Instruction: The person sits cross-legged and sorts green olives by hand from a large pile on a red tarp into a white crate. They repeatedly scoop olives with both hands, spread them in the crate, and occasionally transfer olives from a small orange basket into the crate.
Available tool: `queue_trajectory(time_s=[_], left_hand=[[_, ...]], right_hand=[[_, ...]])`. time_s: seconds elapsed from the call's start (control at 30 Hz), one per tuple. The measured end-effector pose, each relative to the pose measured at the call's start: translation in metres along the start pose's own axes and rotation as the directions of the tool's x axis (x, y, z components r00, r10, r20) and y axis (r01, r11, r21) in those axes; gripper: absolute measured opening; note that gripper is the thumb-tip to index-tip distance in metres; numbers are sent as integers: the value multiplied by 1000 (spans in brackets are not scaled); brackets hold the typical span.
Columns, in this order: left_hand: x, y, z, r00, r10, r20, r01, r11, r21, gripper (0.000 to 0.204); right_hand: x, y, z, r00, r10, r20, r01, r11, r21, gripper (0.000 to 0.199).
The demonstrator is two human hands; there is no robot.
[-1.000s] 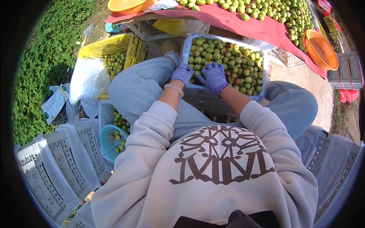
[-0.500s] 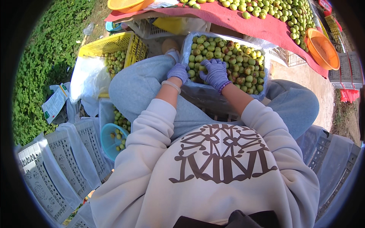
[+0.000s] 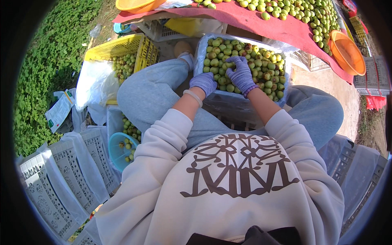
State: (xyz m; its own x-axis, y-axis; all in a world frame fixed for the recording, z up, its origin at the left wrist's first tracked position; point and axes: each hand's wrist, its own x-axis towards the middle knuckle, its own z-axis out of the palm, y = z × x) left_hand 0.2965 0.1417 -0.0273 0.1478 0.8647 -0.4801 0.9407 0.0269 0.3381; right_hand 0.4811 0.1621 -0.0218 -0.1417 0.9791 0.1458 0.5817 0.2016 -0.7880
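Observation:
A crate lined with pale plastic stands between my knees, heaped with green and brown-blotched jujubes. Both my hands wear purple knit gloves. My left hand is at the crate's near left corner, its fingers curled in; what they hold, if anything, is hidden. Over the middle of the heap, my right hand has its thumb and bent fingers apart, with jujubes showing beneath them.
A red cloth ahead bears many more jujubes and an orange basin. To the left stand a yellow crate and a light-blue basin, both with jujubes. Grey crates flank me.
My left hand has moved right and a little nearer me along the crate's edge. My right hand has shifted slightly right and risen from lying on the jujubes, its fingers more bent.

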Motion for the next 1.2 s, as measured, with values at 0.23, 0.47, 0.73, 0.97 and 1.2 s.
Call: queue_trajectory(time_s=[0.23, 0.47, 0.73, 0.97, 1.2], left_hand=[[2, -7, 7, 982, 77, 172, -58, 992, -114, 49], [10, -7, 3, 974, -37, 223, 79, 980, -183, 54], [3, -9, 7, 987, 62, 150, -52, 996, -68, 50], [-3, 5, 0, 997, -4, 79, 7, 999, -44, 43], [-3, 17, 11, 999, -42, -20, 44, 995, 89, 43]], right_hand=[[-11, 2, -24, 964, 263, -34, -254, 952, 169, 33], [-18, 2, -26, 935, 355, 12, -347, 905, 246, 34], [-20, 14, -13, 974, 220, 52, -225, 968, 113, 35], [-26, 8, -1, 988, 111, 108, -116, 992, 45, 34], [-27, 3, 7, 998, 17, 67, -13, 998, -55, 44]])
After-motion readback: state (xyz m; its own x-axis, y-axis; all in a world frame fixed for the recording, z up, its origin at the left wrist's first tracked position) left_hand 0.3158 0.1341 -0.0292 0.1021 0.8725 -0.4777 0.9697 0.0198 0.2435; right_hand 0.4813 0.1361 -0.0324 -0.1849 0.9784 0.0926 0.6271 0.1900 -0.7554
